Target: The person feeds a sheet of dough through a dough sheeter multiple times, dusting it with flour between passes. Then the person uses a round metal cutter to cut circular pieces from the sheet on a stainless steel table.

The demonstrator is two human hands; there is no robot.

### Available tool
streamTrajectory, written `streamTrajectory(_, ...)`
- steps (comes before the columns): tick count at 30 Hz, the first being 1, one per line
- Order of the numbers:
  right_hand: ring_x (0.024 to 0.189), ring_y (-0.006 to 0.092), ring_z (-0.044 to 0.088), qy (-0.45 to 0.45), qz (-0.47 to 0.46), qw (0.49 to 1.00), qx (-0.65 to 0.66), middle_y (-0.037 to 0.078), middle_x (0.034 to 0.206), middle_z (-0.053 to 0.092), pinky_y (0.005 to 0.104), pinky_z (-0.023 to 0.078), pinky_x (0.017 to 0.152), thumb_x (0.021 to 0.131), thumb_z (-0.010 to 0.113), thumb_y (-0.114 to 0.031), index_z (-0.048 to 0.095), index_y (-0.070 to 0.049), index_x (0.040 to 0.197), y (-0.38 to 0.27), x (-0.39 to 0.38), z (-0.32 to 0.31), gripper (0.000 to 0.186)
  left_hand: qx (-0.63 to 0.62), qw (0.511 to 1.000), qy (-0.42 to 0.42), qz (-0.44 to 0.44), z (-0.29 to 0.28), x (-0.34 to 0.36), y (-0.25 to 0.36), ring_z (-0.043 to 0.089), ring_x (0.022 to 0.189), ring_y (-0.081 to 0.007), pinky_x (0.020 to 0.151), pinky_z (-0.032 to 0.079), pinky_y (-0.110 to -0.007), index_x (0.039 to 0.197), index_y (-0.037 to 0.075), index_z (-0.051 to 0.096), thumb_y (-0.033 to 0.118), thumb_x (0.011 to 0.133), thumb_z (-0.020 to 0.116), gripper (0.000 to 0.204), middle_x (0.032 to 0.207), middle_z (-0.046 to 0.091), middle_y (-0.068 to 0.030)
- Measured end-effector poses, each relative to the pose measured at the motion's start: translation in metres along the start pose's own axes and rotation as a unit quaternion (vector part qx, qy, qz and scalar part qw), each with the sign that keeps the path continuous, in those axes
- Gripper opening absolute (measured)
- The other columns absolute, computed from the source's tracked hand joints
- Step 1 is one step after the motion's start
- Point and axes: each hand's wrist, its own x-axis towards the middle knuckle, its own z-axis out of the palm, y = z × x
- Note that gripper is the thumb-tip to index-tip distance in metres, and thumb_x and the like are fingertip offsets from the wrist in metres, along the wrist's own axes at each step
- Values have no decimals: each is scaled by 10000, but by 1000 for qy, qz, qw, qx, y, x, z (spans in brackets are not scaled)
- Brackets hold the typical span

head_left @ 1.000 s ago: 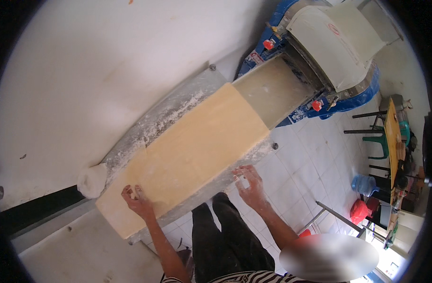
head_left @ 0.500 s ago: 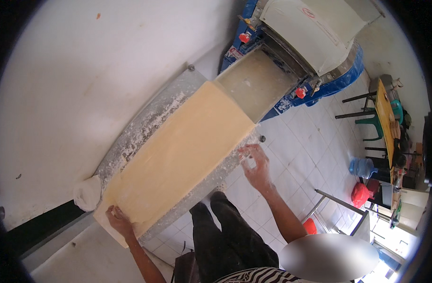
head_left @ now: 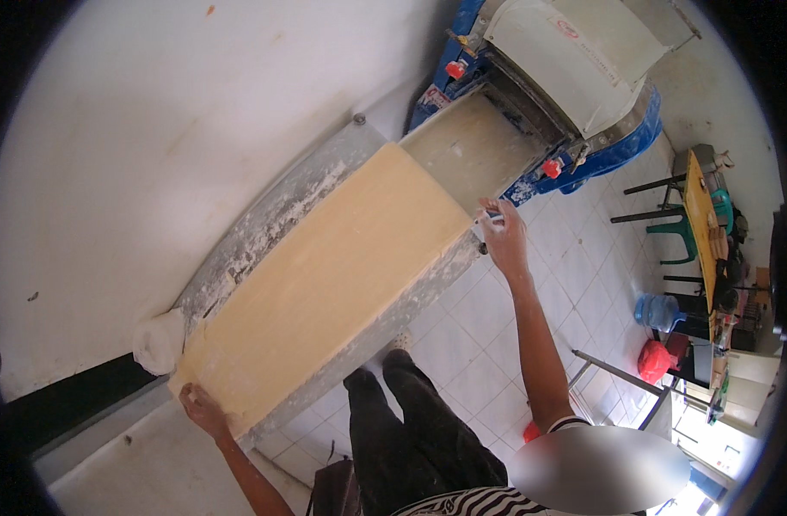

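A long pale yellow dough sheet [head_left: 333, 275] lies on a floury grey board [head_left: 426, 297], reaching to the tray [head_left: 467, 142] of a blue and white rolling machine [head_left: 574, 69]. My left hand [head_left: 202, 408] is at the sheet's near left end, its fingers curled on the dough edge. My right hand [head_left: 504, 234] is at the sheet's far right corner, beside the tray, its flour-dusted fingers curled; what they hold, if anything, is hard to make out. A white cloth roll [head_left: 154, 342] sits beside the board's left end.
A white wall [head_left: 153, 172] runs along the board's far side. To the right, over a tiled floor [head_left: 531, 267], stand a yellow-topped table [head_left: 696, 224], green chairs [head_left: 682, 241], a blue water jug [head_left: 656, 311], a red bag [head_left: 656, 361] and a metal frame [head_left: 617, 378]. My legs are below the board.
My right hand has moved up and rightward along the board toward the machine's tray. My left hand has moved leftward to the sheet's end. The view has shifted slightly.
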Motion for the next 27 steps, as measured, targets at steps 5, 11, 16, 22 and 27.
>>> streamTrajectory(5, 1098, 301, 733, -34, 31, 998, 50, 185, 1183, 754, 392, 573, 899, 982, 674, -138, 730, -18, 1189, 13, 33, 23, 246, -7, 1000, 19, 8, -6, -2, -13, 656, 1040, -377, 867, 534, -437, 1219, -49, 606, 235, 1078, 624, 317, 1130, 675, -239)
streamTrajectory(11, 1229, 325, 676, -59, -36, 996, -47, 206, 1315, 703, 413, 521, 1013, 982, 686, -163, 709, -22, 1252, 3, 36, 34, 305, 35, 998, 25, -43, -12, -6, -7, 667, 991, -367, 846, 536, -425, 1214, -45, 611, 263, 1061, 650, 346, 1072, 688, -222)
streamTrajectory(16, 1479, 394, 444, -64, -228, 949, -207, 216, 1613, 460, 540, 379, 1168, 1006, 657, -274, 534, -83, 1512, -33, -7, 63, 554, 125, 986, 25, -108, -11, -13, -15, 698, 893, -416, 787, 540, -471, 1143, -21, 643, 321, 1051, 651, 354, 967, 718, -229)
streamTrajectory(22, 1572, 432, 286, -146, -315, 904, -248, 216, 1695, 332, 620, 274, 1227, 1048, 563, -429, 351, -131, 1656, -27, 6, 106, 710, 97, 993, 2, -68, -17, -26, -17, 710, 819, -398, 735, 538, -492, 1122, -3, 639, 371, 1066, 620, 379, 904, 723, -227)
streamTrajectory(27, 1520, 427, 362, -13, -243, 906, -347, 200, 1665, 387, 620, 283, 1217, 1040, 575, -435, 376, -138, 1645, 6, 49, 96, 702, 25, 995, -36, -88, -19, -32, -8, 716, 794, -359, 698, 549, -458, 1204, -6, 643, 367, 1079, 610, 395, 892, 726, -220)
